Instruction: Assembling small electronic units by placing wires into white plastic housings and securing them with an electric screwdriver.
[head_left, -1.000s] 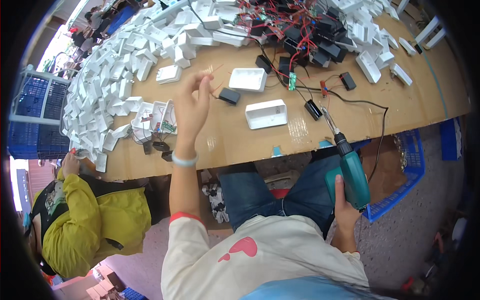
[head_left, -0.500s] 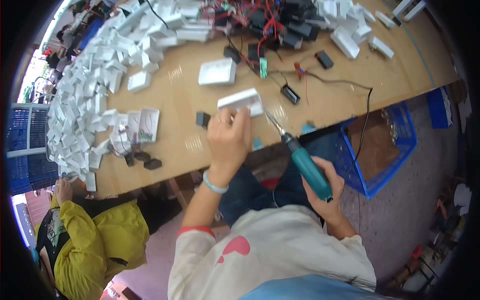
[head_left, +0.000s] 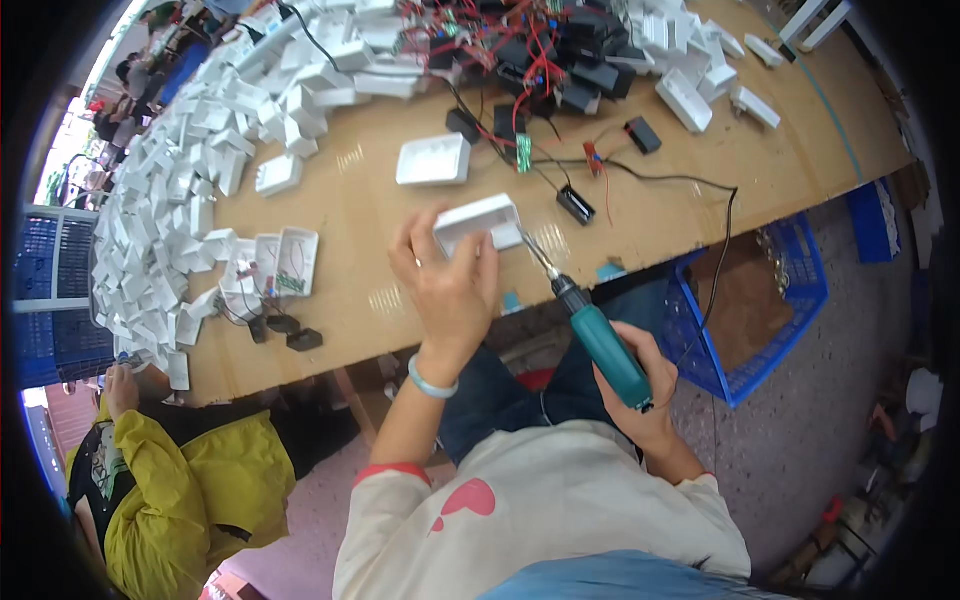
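Observation:
In front of me a white open plastic case (head_left: 478, 222) is tilted on the cardboard-covered table. My left hand (head_left: 445, 290) has its thumb and fingers at the near side and left end of this case, gripping it. My right hand (head_left: 640, 375) is wrapped round a green electric screwdriver (head_left: 610, 352). Its long metal bit reaches up to the right end of the case; whether the tip touches it I cannot tell. Another white case (head_left: 433, 160) lies just beyond. To the right lie a black rectangular part (head_left: 575, 204) and a small green circuit board (head_left: 524, 152) with wires.
White cases are heaped (head_left: 165, 220) at the left, wired black parts (head_left: 560, 60) at the back. Cases with circuit boards (head_left: 292, 262) lie left of my hand. A black cable (head_left: 690, 180) hangs over the edge by a blue basket (head_left: 735, 388). A person in a yellow jacket (head_left: 200, 480) sits left.
My left hand has shifted left and its fingers have spread round the case's left end. The small black block there is now out of sight. The screwdriver has moved slightly left and toward me.

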